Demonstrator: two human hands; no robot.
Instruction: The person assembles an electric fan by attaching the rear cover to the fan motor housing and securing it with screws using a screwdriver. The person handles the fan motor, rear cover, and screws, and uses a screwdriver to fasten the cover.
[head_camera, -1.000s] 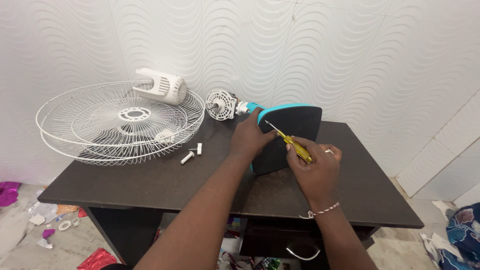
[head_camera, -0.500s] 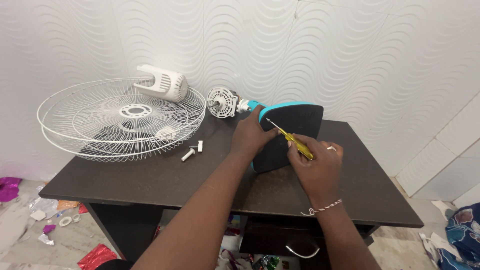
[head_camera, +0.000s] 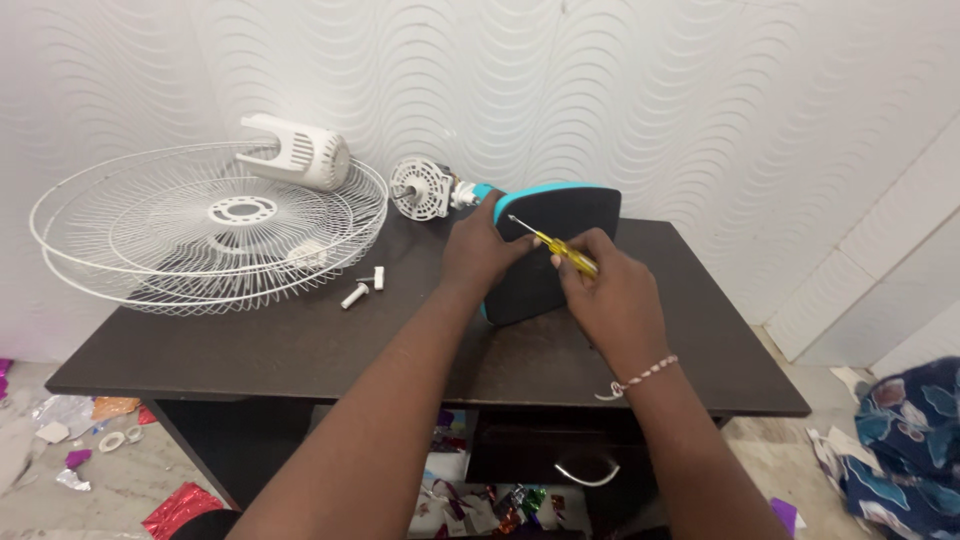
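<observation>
Two white wire fan guards (head_camera: 200, 235) lie nested at the left end of the dark table (head_camera: 300, 350), overhanging its edge, with the white motor cover (head_camera: 298, 152) resting on their far rim by the wall. Just right of the guards, two small white plastic pieces (head_camera: 364, 288) lie loose on the tabletop. Further right, against the wall, sits the bare fan motor (head_camera: 420, 188), its shaft end facing outward, joined to the teal neck of the fan's base (head_camera: 555, 250). That base is tipped up on its edge near the middle of the table, its dark underside turned toward the camera. The left hand (head_camera: 478, 252) is clasped over the base's left rim, steadying it. The right hand (head_camera: 610, 295) is closed around the yellow-handled screwdriver (head_camera: 553, 243), whose metal tip touches the upper part of the underside. Judging by how things lie, the fan is already largely apart: guards, cover and small fittings are off. The base plate appears to be still in place, so the work on its underside seems to be at an early stage, though no screw can be made out. Below the table, shiny scraps (head_camera: 185, 515) litter the floor.
</observation>
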